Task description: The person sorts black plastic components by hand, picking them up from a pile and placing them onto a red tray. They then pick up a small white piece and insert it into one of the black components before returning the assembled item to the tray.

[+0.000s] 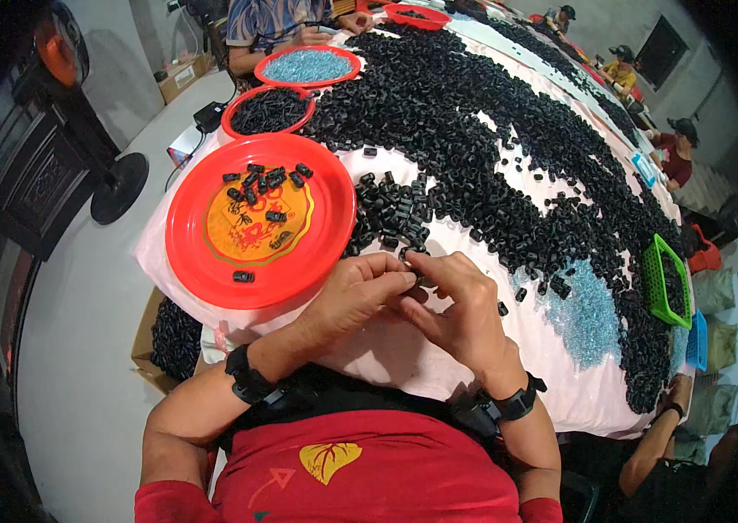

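My left hand and my right hand meet over the white cloth at the table's near edge. Their fingertips pinch one small black plastic part between them; most of it is hidden by the fingers. Just beyond the hands lies a loose heap of the same black parts. To the left sits a red round plate with a yellow centre and several black parts on it. Both wrists wear black bands.
A huge spread of black parts covers the long table. Patches of pale blue pieces lie at right, near a green basket. Further red plates stand at the back. Other people sit along the far and right sides.
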A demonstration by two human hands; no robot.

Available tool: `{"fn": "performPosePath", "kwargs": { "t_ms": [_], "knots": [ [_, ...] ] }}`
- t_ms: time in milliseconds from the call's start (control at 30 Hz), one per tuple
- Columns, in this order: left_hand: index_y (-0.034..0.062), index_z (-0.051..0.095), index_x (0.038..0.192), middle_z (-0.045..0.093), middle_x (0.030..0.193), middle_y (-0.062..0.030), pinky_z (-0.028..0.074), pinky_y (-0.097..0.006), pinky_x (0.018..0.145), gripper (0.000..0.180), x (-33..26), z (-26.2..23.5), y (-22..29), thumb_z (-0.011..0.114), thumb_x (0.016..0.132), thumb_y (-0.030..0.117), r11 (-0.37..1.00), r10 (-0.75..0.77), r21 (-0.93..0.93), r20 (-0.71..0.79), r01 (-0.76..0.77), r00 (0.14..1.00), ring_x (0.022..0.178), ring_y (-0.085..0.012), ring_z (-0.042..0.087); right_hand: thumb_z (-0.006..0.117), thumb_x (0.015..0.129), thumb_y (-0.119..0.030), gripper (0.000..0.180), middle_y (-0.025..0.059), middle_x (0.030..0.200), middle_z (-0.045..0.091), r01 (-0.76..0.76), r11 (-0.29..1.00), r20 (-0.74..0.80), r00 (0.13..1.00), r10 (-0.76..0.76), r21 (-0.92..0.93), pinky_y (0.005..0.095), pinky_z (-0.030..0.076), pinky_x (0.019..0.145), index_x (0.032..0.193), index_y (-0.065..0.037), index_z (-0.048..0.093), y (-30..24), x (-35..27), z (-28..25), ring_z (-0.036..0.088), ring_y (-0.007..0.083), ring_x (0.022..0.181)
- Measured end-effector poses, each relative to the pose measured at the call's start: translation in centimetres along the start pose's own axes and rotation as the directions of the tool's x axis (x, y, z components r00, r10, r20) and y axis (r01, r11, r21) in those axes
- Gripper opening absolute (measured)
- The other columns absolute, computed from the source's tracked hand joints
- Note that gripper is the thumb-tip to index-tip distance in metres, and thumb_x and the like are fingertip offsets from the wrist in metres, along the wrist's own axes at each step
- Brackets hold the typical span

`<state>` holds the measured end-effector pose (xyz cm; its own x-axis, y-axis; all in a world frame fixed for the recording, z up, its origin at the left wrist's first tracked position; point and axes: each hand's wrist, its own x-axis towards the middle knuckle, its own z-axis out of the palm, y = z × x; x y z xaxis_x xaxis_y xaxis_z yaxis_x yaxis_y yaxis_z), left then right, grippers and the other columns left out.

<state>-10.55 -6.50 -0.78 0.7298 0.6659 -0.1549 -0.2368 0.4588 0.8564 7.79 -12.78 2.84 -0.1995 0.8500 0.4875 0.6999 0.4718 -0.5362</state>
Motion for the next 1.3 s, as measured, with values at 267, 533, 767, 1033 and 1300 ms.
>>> {"fn": "performPosePath", "kwargs": {
  "t_ms": [267, 533, 767, 1033, 1300],
  "knots": [
    [-0.0007, 0.063, 0.119, 0.07, 0.108, -0.0079, 0.056, -0.03, 0.091, 0.024, 0.0, 0.2, -0.2, 0.058, 0.105, 0.018, 0.996, -0.053, -0.075, 0.005, 0.053, 0.999, 0.097, -0.0145, 0.069, 0.085, 0.072, -0.005, 0.043, 0.0149, 0.103, 0.073, 0.026, 0.999, 0.002, 1.0, -0.026, -0.027, 0.0398, 0.057, 0.081, 0.112, 0.0, 0.072, 0.7, 0.3, 0.3, 0.068, 0.0327, 0.094],
    [-0.0043, 0.064, 0.12, 0.072, 0.115, -0.0138, 0.053, -0.038, 0.1, 0.037, -0.2, -0.5, -1.0, 0.054, 0.108, 0.03, 0.983, -0.095, -0.136, 0.188, 0.122, 0.978, 0.108, -0.0213, 0.07, 0.082, 0.071, -0.003, 0.042, 0.0138, 0.095, 0.071, 0.11, 0.993, 0.01, 0.994, -0.11, -0.038, 0.0409, 0.056, 0.074, 0.111, 0.0, 0.07, 1.5, 0.1, 0.0, 0.067, 0.0327, 0.084],
    [-0.0064, 0.065, 0.118, 0.072, 0.112, -0.0165, 0.054, -0.04, 0.099, 0.039, 0.0, -0.4, -1.7, 0.054, 0.108, 0.029, 0.99, -0.08, -0.102, 0.121, 0.093, 0.989, 0.105, -0.0245, 0.071, 0.08, 0.07, -0.001, 0.04, 0.0151, 0.087, 0.066, 0.174, 0.982, 0.052, 0.984, -0.171, -0.077, 0.0427, 0.052, 0.067, 0.107, 0.001, 0.066, 1.5, 0.1, 0.1, 0.062, 0.0345, 0.079],
    [-0.006, 0.066, 0.117, 0.073, 0.109, -0.0146, 0.055, -0.038, 0.097, 0.038, 0.1, -0.2, -2.1, 0.055, 0.107, 0.029, 0.987, -0.032, -0.153, 0.095, 0.046, 0.995, 0.102, -0.0226, 0.071, 0.08, 0.071, -0.002, 0.038, 0.0153, 0.088, 0.065, 0.165, 0.982, 0.049, 0.986, -0.161, -0.087, 0.0424, 0.053, 0.067, 0.107, 0.001, 0.067, 1.9, 0.1, 0.2, 0.063, 0.034, 0.078],
    [0.0031, 0.07, 0.115, 0.07, 0.093, 0.0009, 0.053, -0.024, 0.081, 0.03, -0.3, -0.7, -1.3, 0.058, 0.107, 0.029, 0.999, 0.02, 0.037, 0.049, -0.022, 0.999, 0.084, -0.0059, 0.064, 0.07, 0.09, -0.004, 0.029, 0.0149, 0.101, 0.072, -0.018, 0.98, 0.08, 0.997, 0.002, 0.196, 0.0346, 0.056, 0.071, 0.119, 0.002, 0.07, 1.1, 0.1, -0.8, 0.068, 0.0268, 0.087]
  ]
}}
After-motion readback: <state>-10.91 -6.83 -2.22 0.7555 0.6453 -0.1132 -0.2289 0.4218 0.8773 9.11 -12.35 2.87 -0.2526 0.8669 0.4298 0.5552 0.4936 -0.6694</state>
